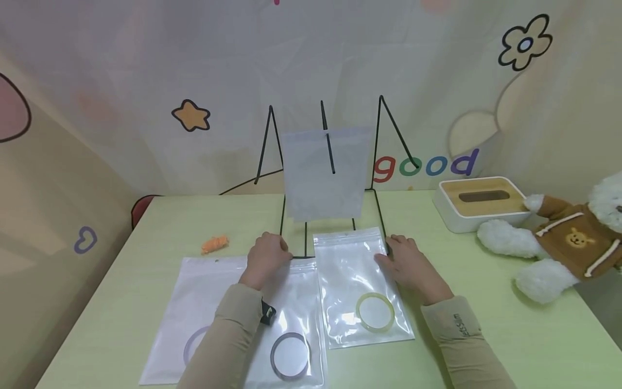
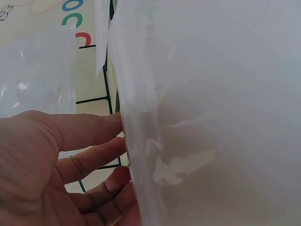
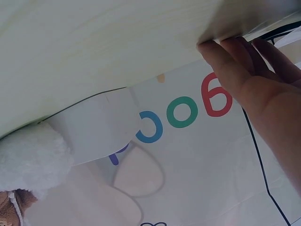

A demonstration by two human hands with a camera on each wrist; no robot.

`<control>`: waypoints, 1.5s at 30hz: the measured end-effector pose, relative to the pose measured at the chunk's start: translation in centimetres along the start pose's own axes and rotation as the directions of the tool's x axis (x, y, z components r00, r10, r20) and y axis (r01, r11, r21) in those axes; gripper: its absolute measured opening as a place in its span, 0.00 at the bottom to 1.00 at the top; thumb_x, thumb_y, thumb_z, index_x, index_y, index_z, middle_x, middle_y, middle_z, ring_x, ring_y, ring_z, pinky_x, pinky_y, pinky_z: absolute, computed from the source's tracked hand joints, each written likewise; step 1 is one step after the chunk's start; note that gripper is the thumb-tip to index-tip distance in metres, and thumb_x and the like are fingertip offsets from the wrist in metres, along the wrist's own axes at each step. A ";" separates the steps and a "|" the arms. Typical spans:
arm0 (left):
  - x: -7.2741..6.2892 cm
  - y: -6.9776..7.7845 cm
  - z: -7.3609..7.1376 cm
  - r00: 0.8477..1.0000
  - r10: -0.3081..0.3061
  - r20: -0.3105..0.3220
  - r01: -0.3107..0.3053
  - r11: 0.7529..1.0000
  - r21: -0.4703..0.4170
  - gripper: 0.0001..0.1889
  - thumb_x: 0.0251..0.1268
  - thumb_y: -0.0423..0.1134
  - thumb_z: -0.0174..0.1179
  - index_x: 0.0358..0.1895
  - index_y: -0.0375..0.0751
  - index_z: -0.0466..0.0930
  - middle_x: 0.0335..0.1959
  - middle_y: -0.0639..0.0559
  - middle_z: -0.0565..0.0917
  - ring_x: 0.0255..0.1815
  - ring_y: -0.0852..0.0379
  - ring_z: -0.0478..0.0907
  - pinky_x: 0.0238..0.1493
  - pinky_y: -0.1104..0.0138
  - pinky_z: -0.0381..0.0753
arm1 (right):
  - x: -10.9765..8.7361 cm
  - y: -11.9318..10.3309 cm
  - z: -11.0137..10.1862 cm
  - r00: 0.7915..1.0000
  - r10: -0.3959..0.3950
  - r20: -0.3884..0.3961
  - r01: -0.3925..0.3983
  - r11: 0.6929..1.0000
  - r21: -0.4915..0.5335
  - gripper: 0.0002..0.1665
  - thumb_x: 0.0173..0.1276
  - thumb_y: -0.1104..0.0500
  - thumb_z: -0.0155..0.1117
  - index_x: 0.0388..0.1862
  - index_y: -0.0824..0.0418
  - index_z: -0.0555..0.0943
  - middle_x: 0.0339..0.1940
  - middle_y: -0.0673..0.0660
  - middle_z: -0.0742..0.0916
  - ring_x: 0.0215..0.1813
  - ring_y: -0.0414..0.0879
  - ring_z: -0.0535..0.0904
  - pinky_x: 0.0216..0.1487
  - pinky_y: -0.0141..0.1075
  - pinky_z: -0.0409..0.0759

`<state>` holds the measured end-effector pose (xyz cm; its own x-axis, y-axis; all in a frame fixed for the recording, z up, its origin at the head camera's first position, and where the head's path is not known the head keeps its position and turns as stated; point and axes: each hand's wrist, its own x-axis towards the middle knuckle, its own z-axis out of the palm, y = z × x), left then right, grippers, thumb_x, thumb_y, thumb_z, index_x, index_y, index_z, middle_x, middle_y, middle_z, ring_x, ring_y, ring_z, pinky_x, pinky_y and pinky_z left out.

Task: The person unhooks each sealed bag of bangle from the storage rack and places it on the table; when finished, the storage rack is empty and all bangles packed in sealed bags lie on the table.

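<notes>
Three clear zip bags lie side by side on the table. The right bag (image 1: 347, 281) has a pale yellow ring (image 1: 375, 312) in it, the middle bag (image 1: 296, 294) a dark grey-purple ring (image 1: 290, 356). The left bag (image 1: 170, 324), with a pale lavender ring (image 1: 190, 343), is partly covered by my left arm. My left hand (image 1: 267, 259) touches the middle bag's top edge; its fingertips meet that edge in the left wrist view, with no pinch visible. At the right bag's upper right side rests my right hand (image 1: 408, 267), its fingers (image 3: 225, 61) extended against the tabletop.
A black wire rack (image 1: 379, 140) stands at the back, a further clear bag (image 1: 325, 178) hanging on its hook. A small orange crinkled item (image 1: 215, 244) lies at the left. A white tissue box (image 1: 457, 219) and a plush bear (image 1: 573, 237) are at the right.
</notes>
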<state>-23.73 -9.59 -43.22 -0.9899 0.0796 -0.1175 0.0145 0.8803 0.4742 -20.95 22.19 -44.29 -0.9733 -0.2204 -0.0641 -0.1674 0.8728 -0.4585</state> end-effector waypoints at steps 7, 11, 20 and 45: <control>0.6 -0.4 0.4 1.000 -0.013 -0.015 0.013 1.000 0.002 0.31 0.57 0.45 0.67 0.61 0.29 0.74 0.60 0.33 0.71 0.62 0.36 0.65 0.57 0.44 0.69 | -0.1 -0.1 0.1 1.000 -0.015 -0.015 0.015 1.000 0.001 0.39 0.76 0.49 0.51 0.68 0.81 0.60 0.67 0.77 0.67 0.68 0.71 0.60 0.65 0.62 0.62; 0.9 -0.8 0.4 0.999 0.005 0.051 -0.005 1.000 -0.002 0.41 0.60 0.48 0.65 0.69 0.25 0.62 0.73 0.31 0.59 0.74 0.35 0.52 0.69 0.40 0.55 | -0.2 0.0 0.1 1.000 -0.020 -0.021 0.019 1.000 -0.004 0.38 0.76 0.50 0.51 0.68 0.81 0.61 0.67 0.77 0.67 0.68 0.71 0.60 0.65 0.62 0.63; 1.1 -1.5 0.3 0.987 0.045 0.152 -0.041 0.999 -0.028 0.43 0.67 0.50 0.60 0.74 0.28 0.50 0.76 0.33 0.45 0.77 0.39 0.38 0.73 0.44 0.41 | -0.3 -0.2 -0.1 1.000 0.006 -0.011 -0.006 1.000 0.021 0.45 0.73 0.42 0.54 0.70 0.78 0.60 0.69 0.75 0.66 0.69 0.69 0.59 0.66 0.62 0.61; 0.8 -1.6 0.1 0.985 0.054 0.162 -0.059 0.998 0.026 0.42 0.68 0.50 0.59 0.75 0.30 0.51 0.77 0.33 0.45 0.78 0.40 0.39 0.73 0.44 0.42 | -1.7 -1.0 -1.9 0.993 0.012 0.120 -0.017 0.999 0.041 0.61 0.56 0.45 0.75 0.75 0.73 0.51 0.72 0.78 0.58 0.70 0.75 0.52 0.64 0.67 0.59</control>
<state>-24.57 -10.84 -44.19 -0.9515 0.2022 -0.2317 0.0770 0.8861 0.4571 -19.42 22.53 -41.99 -0.9493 -0.2604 -0.1760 -0.1440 0.8581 -0.4929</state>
